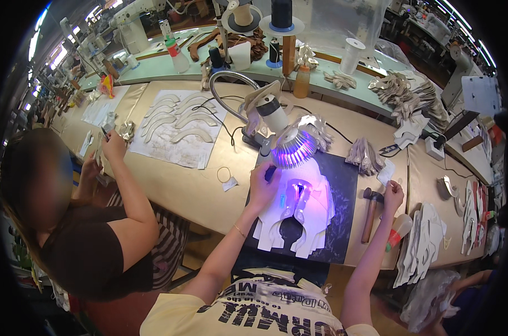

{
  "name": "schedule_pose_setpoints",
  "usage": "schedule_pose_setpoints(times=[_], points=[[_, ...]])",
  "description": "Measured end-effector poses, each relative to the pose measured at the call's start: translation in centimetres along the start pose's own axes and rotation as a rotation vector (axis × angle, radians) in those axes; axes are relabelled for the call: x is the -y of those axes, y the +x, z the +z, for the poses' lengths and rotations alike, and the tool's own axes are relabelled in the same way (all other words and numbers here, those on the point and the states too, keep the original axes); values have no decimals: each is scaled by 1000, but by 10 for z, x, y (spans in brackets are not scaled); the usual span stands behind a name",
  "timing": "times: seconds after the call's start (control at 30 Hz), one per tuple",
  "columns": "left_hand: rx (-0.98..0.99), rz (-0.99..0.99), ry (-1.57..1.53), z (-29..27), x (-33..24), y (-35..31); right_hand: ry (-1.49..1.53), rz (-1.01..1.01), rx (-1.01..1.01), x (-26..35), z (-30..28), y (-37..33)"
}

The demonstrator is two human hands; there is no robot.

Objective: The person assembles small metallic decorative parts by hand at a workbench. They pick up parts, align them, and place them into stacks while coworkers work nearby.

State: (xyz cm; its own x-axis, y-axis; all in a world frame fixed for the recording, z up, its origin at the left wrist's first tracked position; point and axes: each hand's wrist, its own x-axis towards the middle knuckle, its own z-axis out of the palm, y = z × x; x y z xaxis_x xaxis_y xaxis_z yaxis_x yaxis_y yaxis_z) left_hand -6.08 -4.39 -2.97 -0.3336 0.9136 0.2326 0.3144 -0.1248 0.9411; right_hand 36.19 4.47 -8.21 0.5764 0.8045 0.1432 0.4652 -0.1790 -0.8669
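Note:
My left hand [263, 189] grips a dark pen-like tool [271, 173] and rests on a white cut shoe-upper piece [299, 221]. The piece lies on a dark mat [343, 185] under a gooseneck lamp [293, 147] that casts violet light. My right hand [393, 194] is off to the right, near the table's seam, pinching a small white piece [385, 173]. A wooden-handled hammer [370, 214] lies between the two hands, just left of my right hand.
A small plastic bottle [398, 230] lies below my right hand, beside a stack of white cut pieces [425, 241]. A person in a dark top [97, 246] works at the left, hands near curved pieces on paper [178, 126]. Thread cones and bottles stand behind.

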Motion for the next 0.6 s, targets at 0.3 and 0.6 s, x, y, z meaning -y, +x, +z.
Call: schedule_pose_setpoints(times=[0.3,0.6], points=[[-452,124,-114,-30,-30,12,259,-40,-54,-18,2,-4],[-533,489,-177,-61,-123,51,237,-150,-112,-19,6,-17]])
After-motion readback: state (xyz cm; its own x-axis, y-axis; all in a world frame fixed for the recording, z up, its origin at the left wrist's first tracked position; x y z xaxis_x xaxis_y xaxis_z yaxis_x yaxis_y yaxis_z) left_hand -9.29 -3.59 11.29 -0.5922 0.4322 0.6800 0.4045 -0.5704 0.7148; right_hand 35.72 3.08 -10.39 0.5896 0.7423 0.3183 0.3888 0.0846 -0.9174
